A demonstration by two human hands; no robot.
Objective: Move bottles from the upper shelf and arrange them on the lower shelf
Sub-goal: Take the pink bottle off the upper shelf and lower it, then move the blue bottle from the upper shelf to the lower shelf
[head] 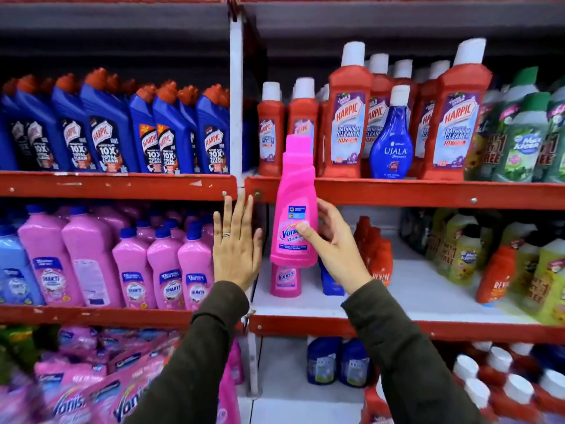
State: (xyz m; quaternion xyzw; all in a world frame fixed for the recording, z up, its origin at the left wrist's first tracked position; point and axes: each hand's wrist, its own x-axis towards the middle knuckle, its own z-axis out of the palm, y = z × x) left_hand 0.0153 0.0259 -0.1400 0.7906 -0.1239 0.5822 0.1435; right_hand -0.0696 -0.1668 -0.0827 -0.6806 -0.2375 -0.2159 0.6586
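My right hand (334, 240) grips a tall pink Vanish bottle (295, 191) by its lower body, upright, in front of the red edge of the upper shelf (428, 192). Its base hangs just above a smaller pink Vanish bottle (286, 281) standing on the white lower shelf (412, 289). My left hand (235, 240) is flat and open, fingers spread, just left of the held bottle, holding nothing. On the upper shelf stand red Harpic bottles (347, 117) and a blue Ujala bottle (391, 139).
A blue bottle (331, 281) stands right of the small Vanish. Orange Revive bottles (379, 252) and yellow-green bottles (464, 249) fill the lower shelf's right side. A white upright post (236, 102) separates this bay from blue Harpic (107, 127) and pink Shakti bottles (165, 264).
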